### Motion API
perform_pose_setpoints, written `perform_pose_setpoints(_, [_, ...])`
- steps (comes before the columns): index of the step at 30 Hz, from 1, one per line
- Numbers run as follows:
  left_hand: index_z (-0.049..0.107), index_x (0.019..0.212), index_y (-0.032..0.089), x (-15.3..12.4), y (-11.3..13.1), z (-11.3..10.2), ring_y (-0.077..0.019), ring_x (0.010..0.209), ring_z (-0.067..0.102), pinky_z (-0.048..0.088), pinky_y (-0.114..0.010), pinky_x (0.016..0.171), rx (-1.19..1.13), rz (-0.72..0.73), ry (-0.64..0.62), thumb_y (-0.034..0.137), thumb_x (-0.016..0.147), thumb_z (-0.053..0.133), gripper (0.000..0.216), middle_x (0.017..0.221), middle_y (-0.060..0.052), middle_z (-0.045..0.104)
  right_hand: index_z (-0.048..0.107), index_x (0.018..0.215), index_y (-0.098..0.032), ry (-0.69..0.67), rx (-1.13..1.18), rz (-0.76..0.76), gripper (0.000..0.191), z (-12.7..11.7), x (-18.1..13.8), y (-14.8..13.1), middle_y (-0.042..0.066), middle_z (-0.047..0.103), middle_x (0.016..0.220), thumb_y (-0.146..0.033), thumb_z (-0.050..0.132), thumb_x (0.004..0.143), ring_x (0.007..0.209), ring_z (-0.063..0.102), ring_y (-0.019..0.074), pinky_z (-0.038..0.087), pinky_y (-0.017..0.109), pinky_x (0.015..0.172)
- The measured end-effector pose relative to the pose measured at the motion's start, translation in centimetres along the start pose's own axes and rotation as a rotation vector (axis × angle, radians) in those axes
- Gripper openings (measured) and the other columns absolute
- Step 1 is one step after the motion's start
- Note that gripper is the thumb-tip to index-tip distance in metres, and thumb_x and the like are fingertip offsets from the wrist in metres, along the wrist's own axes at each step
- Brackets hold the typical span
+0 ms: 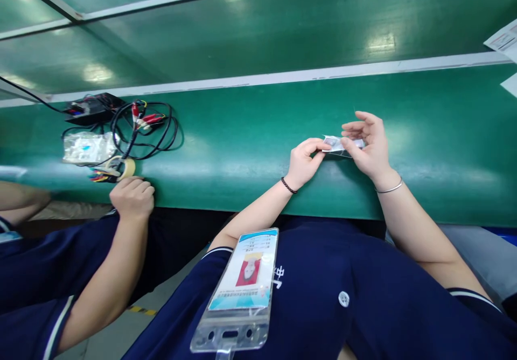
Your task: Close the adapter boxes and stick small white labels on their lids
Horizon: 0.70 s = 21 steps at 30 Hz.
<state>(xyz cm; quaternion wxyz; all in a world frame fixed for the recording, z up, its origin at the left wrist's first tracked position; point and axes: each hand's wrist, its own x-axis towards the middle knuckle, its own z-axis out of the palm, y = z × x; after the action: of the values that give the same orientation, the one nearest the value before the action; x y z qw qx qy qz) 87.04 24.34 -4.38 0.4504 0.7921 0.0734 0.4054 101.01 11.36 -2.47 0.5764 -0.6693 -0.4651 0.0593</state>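
Observation:
Between my two hands is a small clear plastic packet (333,143), whitish and crinkled, held a little above the green table. My left hand (306,162) pinches its left end between thumb and fingers. On the other end lies the thumb of my right hand (369,147), while the fingers of that hand are raised and bent behind it. Part of the packet is covered by that thumb. What is inside it, if anything, is too small to make out.
The green table (226,150) runs along a raised back ledge. At left are coiled black cables (173,134) with red clips, a black device (95,107), a clear bag (86,147) and a tape roll (128,169). A co-worker's fist (133,196) rests at the edge. Papers (504,40) are far right.

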Motion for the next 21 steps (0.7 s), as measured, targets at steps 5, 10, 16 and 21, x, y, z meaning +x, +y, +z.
perform_pose_setpoints(5, [0.072,0.09,0.019,-0.3,0.2,-0.2,-0.0138,0.097,0.07,0.056,-0.027,0.089,0.105,0.169,-0.031,-0.001,0.083,0.055,0.028,0.1,-0.003,0.075,0.045,0.134,-0.028,-0.054,0.02,-0.037,0.056,0.2,-0.5,-0.9,0.001,0.07,0.108,-0.034,0.071,0.085,0.089,0.07,0.0174,0.059,0.036,0.083])
perform_pose_setpoints(10, [0.072,0.087,0.018,-0.2,0.6,-0.3,-0.0145,0.095,0.07,0.056,-0.028,0.087,0.095,0.146,-0.009,0.006,0.085,0.059,0.018,0.105,-0.007,0.072,0.049,0.132,-0.026,-0.037,-0.054,-0.092,0.05,0.0,-0.7,-0.9,0.0,0.071,0.096,-0.027,0.068,0.086,0.085,0.07,0.0174,0.059,0.036,0.081])
perform_pose_setpoints(16, [0.075,0.081,0.019,0.2,1.6,0.0,-0.0157,0.087,0.07,0.056,-0.028,0.082,-0.066,-0.11,-0.065,0.014,0.079,0.068,0.009,0.089,-0.005,0.074,0.047,0.137,-0.028,-0.038,-0.1,-0.167,0.051,-0.3,-0.8,-2.9,0.003,0.073,0.103,-0.026,0.066,0.09,0.091,0.071,0.0184,0.06,0.033,0.078])
perform_pose_setpoints(21, [0.071,0.081,0.016,1.7,2.1,-2.3,-0.0131,0.075,0.069,0.056,-0.023,0.07,-0.218,-0.182,0.126,0.018,0.078,0.074,0.004,0.083,-0.004,0.072,0.027,0.15,-0.044,0.042,-0.381,-0.307,0.081,-7.7,-3.6,-11.6,0.004,0.057,0.14,-0.031,0.073,0.085,0.129,0.055,0.0291,0.048,0.054,0.109])
